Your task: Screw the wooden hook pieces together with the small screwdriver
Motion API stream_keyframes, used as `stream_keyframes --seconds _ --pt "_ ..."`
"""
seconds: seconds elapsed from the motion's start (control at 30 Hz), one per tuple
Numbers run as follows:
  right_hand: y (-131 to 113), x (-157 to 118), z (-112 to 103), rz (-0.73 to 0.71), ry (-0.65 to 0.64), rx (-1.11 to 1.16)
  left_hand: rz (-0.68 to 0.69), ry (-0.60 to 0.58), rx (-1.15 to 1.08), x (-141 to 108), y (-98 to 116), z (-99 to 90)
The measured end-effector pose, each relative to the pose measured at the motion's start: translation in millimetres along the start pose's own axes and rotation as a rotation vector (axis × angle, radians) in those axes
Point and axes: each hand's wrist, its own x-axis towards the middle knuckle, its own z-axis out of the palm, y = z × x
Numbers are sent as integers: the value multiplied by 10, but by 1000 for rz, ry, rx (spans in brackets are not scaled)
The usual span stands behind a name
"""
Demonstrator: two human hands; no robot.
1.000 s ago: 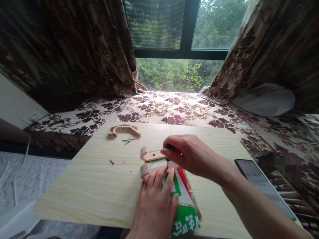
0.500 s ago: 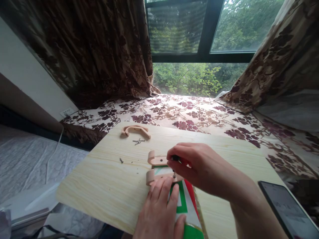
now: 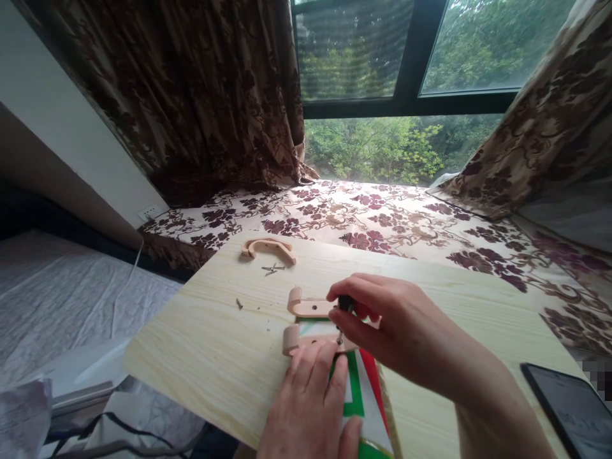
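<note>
My right hand [image 3: 382, 312] grips a short black-handled screwdriver [image 3: 345, 303] between thumb and fingers. The driver's shaft points down at a screw [image 3: 340, 340] in the nearer wooden hook piece [image 3: 290, 340]. Flat on that piece and on the green, white and red board [image 3: 354, 389] lies my left hand [image 3: 308, 398], its fingers stretched out. A second wooden hook piece [image 3: 306, 307] rests just beyond, across the board's far end, with a dark hole showing.
On the pale wooden table [image 3: 191, 344], more curved wooden pieces [image 3: 268, 245] lie at the back left. Several screws [image 3: 272, 269] are beside them, and a single screw [image 3: 240, 304] sits nearer. A phone [image 3: 568, 408] lies at the right edge.
The view has shifted slightly, so the table's things appear a little further right. My right thumb and fingers have shifted around the screwdriver handle, showing more of it. My left hand stays in place.
</note>
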Motion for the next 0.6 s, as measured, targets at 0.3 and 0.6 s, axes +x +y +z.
stream_keyframes --seconds 0.3,0.6 --pt "37 56 45 42 29 -22 -14 7 -25 -9 16 -8" --pt "5 12 -3 -49 24 26 -25 -41 -37 7 28 -38"
